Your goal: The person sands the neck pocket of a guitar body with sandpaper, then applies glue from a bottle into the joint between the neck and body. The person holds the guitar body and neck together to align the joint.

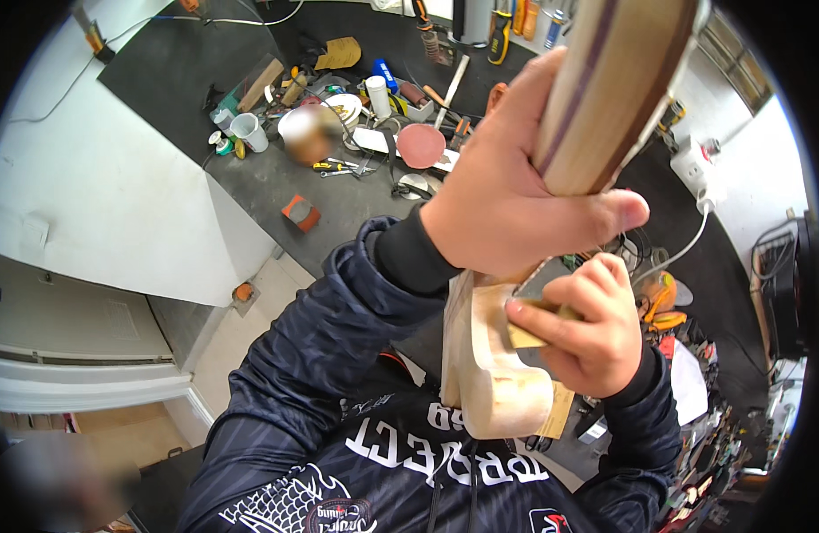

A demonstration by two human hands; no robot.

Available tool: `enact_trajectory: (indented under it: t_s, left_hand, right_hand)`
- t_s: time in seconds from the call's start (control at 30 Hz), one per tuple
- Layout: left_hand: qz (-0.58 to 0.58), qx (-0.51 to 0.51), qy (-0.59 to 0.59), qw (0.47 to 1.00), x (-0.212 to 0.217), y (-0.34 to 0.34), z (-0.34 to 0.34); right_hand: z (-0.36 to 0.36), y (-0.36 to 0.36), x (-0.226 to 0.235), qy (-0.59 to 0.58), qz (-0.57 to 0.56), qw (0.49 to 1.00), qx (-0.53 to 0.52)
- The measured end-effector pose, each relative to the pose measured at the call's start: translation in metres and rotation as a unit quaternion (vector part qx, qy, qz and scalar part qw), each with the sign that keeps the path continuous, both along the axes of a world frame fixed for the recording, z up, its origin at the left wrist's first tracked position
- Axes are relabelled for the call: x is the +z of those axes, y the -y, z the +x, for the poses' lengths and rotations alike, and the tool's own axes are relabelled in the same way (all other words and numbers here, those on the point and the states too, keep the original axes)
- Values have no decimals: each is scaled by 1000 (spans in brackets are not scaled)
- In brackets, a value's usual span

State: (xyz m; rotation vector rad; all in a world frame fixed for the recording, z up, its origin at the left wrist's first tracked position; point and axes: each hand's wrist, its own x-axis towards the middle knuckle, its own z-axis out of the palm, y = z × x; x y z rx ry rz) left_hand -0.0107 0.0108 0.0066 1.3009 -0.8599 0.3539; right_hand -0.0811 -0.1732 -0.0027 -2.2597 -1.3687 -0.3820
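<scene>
My left hand (525, 186) is wrapped round a long laminated wooden piece (596, 89), pale with a thin purple stripe and a brown edge. It looks like the neck of a guitar. Below that hand is a pale, curved wooden body (507, 395) with a rounded horn, against my chest; where the two meet is hidden behind the hand. My right hand (591, 324) is closed on a small yellowish piece of sandpaper (525, 336), pressed to the inner curve of the body. A thin grey sheet (542, 277) shows by its fingers; its kind is unclear.
A dark workbench (276, 200) curves round me. On it lie an orange sanding block (300, 213), a white cup (249, 131), a pink disc (421, 146) and screwdrivers. Tools hang behind. At right are a power strip (693, 164), orange-handled tools (662, 302) and crowded small parts.
</scene>
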Motion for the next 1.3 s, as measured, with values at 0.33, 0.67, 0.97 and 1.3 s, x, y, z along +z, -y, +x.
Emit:
enact_trajectory:
  t_s: [0.33,0.67,0.97,1.3]
  left_hand:
    - [-33,16,-62,997,3,-3,-42]
    - [-28,52,-31,998,-4,-34,-71]
    - [-78,208,-38,974,-8,-75,-71]
    - [0,-27,-91,995,-12,-147,-66]
  right_hand:
    - [-88,79,-127,-273,379,837,-287]
    - [-194,72,-181,-323,375,734,-465]
    - [-210,11,-132,-203,462,681,-530]
    - [-228,-185,-75,-59,578,693,-428]
